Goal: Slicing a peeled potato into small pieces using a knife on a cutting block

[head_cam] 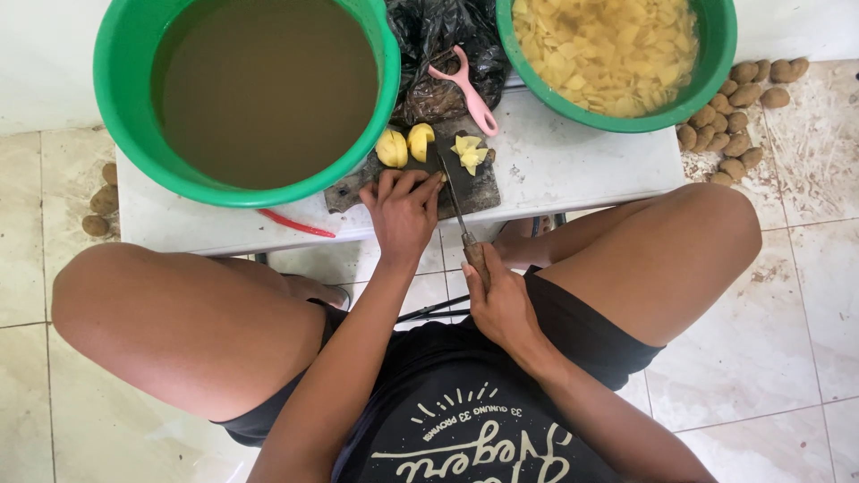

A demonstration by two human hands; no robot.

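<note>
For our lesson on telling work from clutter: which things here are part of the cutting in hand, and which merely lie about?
In use:
left hand on the cutting board
right hand holding the knife
peeled potato pieces
cut slices

Lying about:
pink peeler
black plastic bag
unpeeled potatoes on the floor
basin of murky water

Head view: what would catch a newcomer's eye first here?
Two big green basins on the low white table: the left basin holds murky brown water, the right basin is full of pale potato slices. Between them, on a dark cutting board, the left hand presses down while the right hand grips a knife beside peeled potato halves. Unpeeled potatoes lie on the tiled floor at right.
</note>
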